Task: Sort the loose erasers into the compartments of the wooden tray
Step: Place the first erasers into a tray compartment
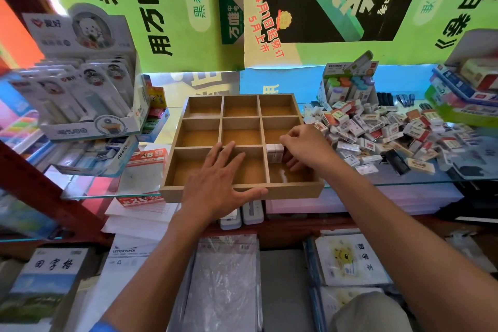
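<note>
The wooden tray, a three-by-three grid, sits at the centre of a glass shelf with its near rim right at the shelf's front edge, and eight of its compartments look empty. At three o'clock from it lies the heap of loose erasers, spilling up against the tray's right wall. The left hand lies flat and spread over the near middle compartment and front rim, steadying the tray and holding nothing. The right hand curls its fingers round a small stack of white erasers, standing it in the near right compartment against the divider. Released carelessly, the stack could topple, and a nudge might push the tray off the edge. The right fingertips and the stack's count are hidden.
</note>
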A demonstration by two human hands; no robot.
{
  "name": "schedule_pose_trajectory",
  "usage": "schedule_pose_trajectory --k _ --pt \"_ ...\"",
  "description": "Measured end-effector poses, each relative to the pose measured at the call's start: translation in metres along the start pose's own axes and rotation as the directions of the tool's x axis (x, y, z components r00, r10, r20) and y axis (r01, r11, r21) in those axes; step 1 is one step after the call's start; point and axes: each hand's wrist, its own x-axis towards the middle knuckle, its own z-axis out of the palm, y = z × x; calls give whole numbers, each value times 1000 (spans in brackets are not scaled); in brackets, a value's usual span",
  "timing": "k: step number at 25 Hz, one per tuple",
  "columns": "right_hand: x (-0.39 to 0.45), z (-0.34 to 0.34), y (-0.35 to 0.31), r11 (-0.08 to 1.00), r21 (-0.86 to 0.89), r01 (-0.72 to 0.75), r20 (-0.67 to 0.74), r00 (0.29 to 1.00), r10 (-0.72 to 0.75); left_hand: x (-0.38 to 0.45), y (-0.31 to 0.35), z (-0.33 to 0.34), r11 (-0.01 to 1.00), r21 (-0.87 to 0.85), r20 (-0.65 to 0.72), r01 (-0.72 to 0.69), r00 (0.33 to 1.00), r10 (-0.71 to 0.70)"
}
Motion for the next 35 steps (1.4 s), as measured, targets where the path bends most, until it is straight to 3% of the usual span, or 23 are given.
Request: schedule_pose_trajectory --k 2,5,8,10,12,14,19,21,24,27,30,32,35 --pt "-2 -3 2 999 -21 49 -58 997 -51 0 0 0 1000 -3 1 0 1000 0" --pt "-5 -19 17 974 -79 212 -355 907 -226 2 -1 2 1000 2 4 -11 1000 11" --pt "1 -52 47 959 -215 186 -495 826 -271 8 1 -2 997 43 -40 -56 998 58" --pt "10 -66 64 889 -380 255 -346 852 -392 16 7 -2 993 59 -77 -106 991 110" --pt "18 -64 66 743 -544 391 -42 871 -489 18 9 2 991 61 -103 -121 987 127" --pt "30 -57 65 647 -622 441 130 873 -469 19 10 8 992 53 -112 -115 986 120" --pt "48 -38 52 614 -724 315 -12 884 -468 18 8 8 992 26 -127 -121 984 123" --pt "51 -39 50 702 -627 338 -39 887 -461 18 8 9 992 25 -121 -121 985 123" --pt "39 -53 58 925 -218 311 -234 904 -359 19 8 12 992 25 -143 -124 982 126" --pt "6 -68 58 955 86 284 -357 904 -236 19 8 13 991 29 -151 -132 979 135" --pt "-15 -70 47 872 421 249 -159 967 -200 18 9 10 993 15 -151 -118 981 119" --pt "-19 -67 42 852 475 220 -52 973 -223 17 10 8 994 8 -146 -113 983 113" --pt "-18 -60 42 850 480 219 -1 968 -249 16 11 6 994 7 -127 -107 986 107"
